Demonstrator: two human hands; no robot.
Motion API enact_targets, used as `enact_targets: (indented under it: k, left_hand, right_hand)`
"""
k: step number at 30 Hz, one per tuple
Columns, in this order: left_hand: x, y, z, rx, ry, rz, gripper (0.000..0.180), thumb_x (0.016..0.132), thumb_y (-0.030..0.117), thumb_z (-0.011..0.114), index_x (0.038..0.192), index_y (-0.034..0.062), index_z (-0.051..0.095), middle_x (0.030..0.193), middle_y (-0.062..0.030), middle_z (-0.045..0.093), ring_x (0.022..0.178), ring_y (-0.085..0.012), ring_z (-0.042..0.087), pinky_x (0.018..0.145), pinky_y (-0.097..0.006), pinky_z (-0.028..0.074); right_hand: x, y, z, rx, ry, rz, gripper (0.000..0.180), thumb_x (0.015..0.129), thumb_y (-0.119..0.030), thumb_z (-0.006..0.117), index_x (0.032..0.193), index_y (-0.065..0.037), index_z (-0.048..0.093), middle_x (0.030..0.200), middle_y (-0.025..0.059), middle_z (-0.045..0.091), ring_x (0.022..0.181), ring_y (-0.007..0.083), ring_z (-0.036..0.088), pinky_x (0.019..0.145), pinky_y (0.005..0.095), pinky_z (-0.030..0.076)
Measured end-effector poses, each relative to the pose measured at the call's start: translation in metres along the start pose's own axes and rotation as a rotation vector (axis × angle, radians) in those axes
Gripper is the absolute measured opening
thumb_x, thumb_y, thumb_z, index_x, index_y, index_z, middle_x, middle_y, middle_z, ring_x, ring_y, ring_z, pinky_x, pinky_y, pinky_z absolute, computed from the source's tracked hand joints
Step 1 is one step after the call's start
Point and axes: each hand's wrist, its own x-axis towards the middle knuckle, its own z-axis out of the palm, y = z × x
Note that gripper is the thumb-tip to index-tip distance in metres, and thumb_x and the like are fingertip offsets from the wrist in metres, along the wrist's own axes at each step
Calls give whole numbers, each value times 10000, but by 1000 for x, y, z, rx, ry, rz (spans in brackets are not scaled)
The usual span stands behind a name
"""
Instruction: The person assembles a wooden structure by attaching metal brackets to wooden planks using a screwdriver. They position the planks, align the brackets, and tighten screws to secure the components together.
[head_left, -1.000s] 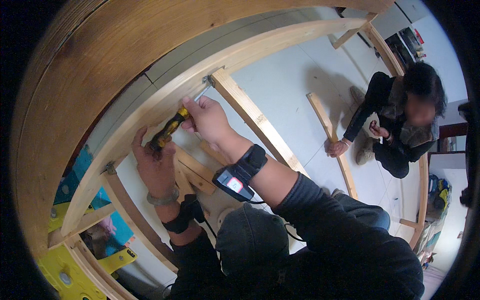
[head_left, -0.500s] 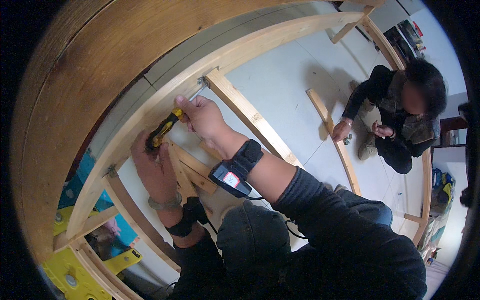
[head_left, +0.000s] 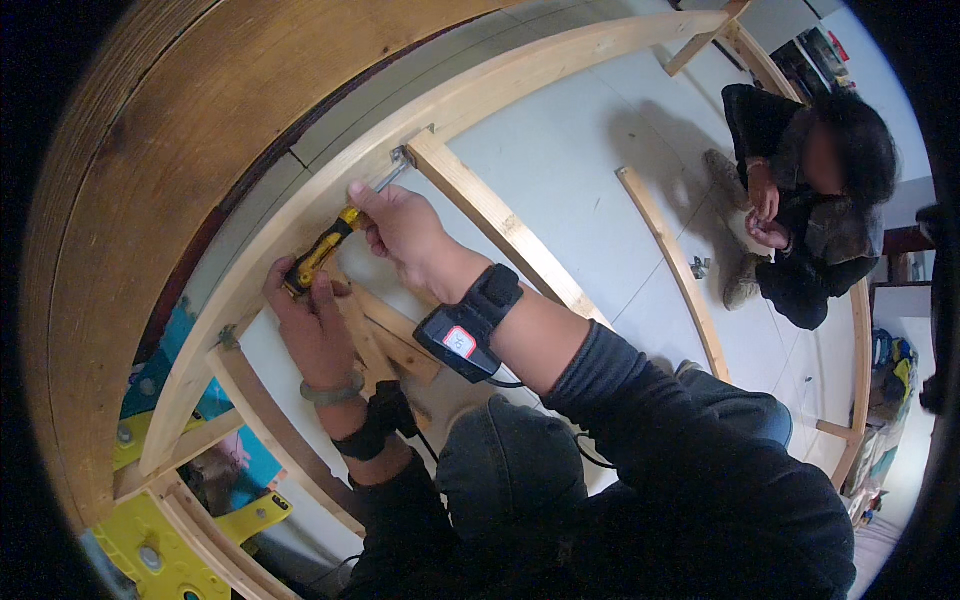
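A black-and-yellow screwdriver slants up to the right along the inner face of a long wooden rail. My left hand has its fingers closed round the handle's end. Higher up, my right hand is pinched about the front of the screwdriver, by its metal shank. The shank points to a small metal bracket in the corner where a wooden crossbar meets the rail. My right hand hides part of the shank, and I cannot make out a screw at its tip.
Another person squats at the right, both hands together, beside a loose wooden slat on the tiled floor. A dark wooden board runs along the upper left. Loose wood pieces lie under my arms; a yellow plastic part is at lower left.
My left hand's fingers have shifted on the screwdriver handle; my right hand stays near the shank. The other person's hand has lifted off the slat and joined their other hand.
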Motion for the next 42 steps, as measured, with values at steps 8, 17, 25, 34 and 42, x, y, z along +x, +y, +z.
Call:
enact_targets:
  k: [8,17,25,34,42]
  left_hand:
    - [2,-14,-9,341,-6,-175,491,907,444,424,772,-7,565,535,-71,526,491,-162,525,479,-290,405]
    - [-14,-25,-11,28,-115,-269,326,890,307,516,885,-12,577,715,-115,590,568,-202,509,537,-332,422]
    - [-23,-45,-30,-19,-166,-170,223,858,231,582,880,10,563,749,-41,571,640,-95,520,528,-218,416]
    - [-41,-63,-21,-82,-414,-67,252,896,281,511,819,47,563,608,-21,532,482,-87,494,405,-190,361]
    - [-41,-46,5,-421,-395,-676,236,894,291,522,898,56,540,692,-2,530,573,-70,493,476,-183,378]
  right_hand:
    - [-6,-5,-15,428,110,-19,223,927,-362,426,897,-183,556,824,-45,540,734,78,481,631,246,392]
    - [9,8,-20,507,68,12,147,905,-312,494,865,-177,536,799,-61,537,652,56,483,599,223,409]
    - [-31,0,-20,173,12,-15,148,869,-227,568,852,-110,479,745,5,521,628,91,507,558,226,431]
    - [-108,-79,-186,-592,267,-362,148,883,-146,529,972,-54,603,783,20,615,694,76,554,623,211,418]
    - [-102,10,-408,-607,809,214,199,794,-264,600,692,-94,614,622,2,567,442,99,425,405,245,344]
